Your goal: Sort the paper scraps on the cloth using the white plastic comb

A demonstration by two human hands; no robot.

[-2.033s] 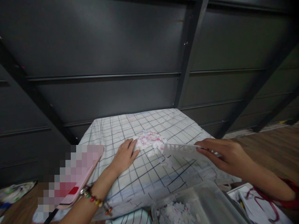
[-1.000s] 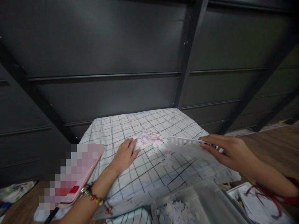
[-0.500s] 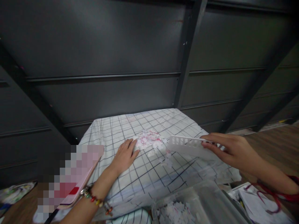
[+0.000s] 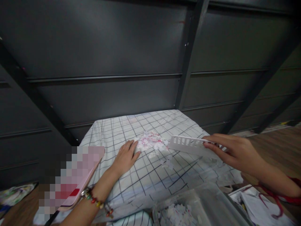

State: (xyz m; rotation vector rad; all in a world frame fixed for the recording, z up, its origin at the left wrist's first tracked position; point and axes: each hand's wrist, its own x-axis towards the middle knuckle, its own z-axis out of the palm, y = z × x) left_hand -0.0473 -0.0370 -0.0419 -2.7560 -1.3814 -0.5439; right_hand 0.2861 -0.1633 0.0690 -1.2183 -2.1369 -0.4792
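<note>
My left hand (image 4: 127, 157) lies flat on the checked cloth (image 4: 145, 180), fingers stretched out, with the fingertips at the left edge of a pile of small paper scraps (image 4: 150, 140). The scraps are white with some pink and red. My right hand (image 4: 231, 150) grips a white plastic basket (image 4: 185, 145) with a slotted rim by its edge, fingers over the rim. The basket's left end comes up to the right side of the pile. Its inside is hidden from me. Several loose scraps (image 4: 167, 161) lie just in front of the pile.
A clear plastic bin (image 4: 199, 201) holding more paper scraps stands at the near edge. On the left rests a pink-cased device (image 4: 87, 166), partly blurred out. Papers (image 4: 261, 204) lie at the lower right. A dark panel wall (image 4: 113, 47) rises behind the table.
The basket in my right hand has tilted slightly, so more of its slotted side shows, and its left end is a little nearer the pile. My left hand has stayed in place.
</note>
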